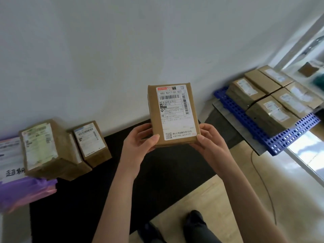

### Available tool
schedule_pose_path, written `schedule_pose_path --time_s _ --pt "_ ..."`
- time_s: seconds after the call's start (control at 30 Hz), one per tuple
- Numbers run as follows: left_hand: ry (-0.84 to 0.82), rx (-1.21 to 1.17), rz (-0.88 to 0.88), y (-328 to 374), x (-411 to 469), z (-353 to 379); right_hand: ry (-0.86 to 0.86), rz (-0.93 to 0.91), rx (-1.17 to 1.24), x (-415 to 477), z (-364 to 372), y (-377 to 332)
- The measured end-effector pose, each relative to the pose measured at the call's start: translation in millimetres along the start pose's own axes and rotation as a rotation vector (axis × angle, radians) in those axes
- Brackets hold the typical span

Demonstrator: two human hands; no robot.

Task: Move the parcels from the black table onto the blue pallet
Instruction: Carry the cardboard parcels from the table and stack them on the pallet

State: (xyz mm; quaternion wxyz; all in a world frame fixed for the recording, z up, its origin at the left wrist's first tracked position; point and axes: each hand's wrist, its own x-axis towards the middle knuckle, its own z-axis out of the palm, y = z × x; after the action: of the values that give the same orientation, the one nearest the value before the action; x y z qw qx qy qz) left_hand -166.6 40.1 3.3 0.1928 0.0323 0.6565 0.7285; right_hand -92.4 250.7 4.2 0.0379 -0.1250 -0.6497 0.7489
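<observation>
1. Fingers of the left hand and of the right hand curl round the lower corners of one parcel. The thumbs lie on its labelled face, and both hands grip it firmly.
2. The parcel is held on end with its label toward the camera. It is in the air above the black counter and touches neither the counter nor the pallet.
3. The left far part of the counter, against the wall, carries three brown boxes set close together. Beside them, at the frame edge, lie a white mailer and a purple bag, both blurred.
4. The blue pallet stands to the right, apart from the counter. Several delivered boxes sit on it, packed side by side, and the nearer strip of its grid is bare.
5. Judged progress: the task is well under way. Part of the load is on the pallet and one parcel is in transit. At least the three boxes, and probably the mailer and the bag, are left to carry across.
</observation>
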Motion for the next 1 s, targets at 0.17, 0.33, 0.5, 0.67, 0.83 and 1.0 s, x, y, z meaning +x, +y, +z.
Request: schedule_pose_path --time_s 0.17,0.33,0.5,0.67,0.83,1.0 --pt "-0.037 0.012 0.010 2.6 5.5 31.7 0.046 -0.026 -0.003 -3.8 -27.0 -10.2" --pt "-0.035 0.014 0.005 1.7 6.7 80.3 0.051 -0.058 -0.008 -13.8 -71.5 -17.6" --pt "-0.050 0.030 -0.015 -9.1 1.9 155.4 0.107 -0.057 0.025 -32.2 -143.1 -18.5" --pt "-0.085 0.023 -0.037 -27.0 -4.2 242.6 0.162 -0.060 0.045 -54.4 -227.9 -19.4" --pt "-0.086 0.001 -0.058 -45.0 -10.4 325.1 0.209 -0.026 0.038 -70.4 -306.3 -20.6" --pt "-0.055 0.000 -0.074 -53.1 -13.4 382.5 0.215 0.019 -0.025 -75.9 -357.8 -20.1"
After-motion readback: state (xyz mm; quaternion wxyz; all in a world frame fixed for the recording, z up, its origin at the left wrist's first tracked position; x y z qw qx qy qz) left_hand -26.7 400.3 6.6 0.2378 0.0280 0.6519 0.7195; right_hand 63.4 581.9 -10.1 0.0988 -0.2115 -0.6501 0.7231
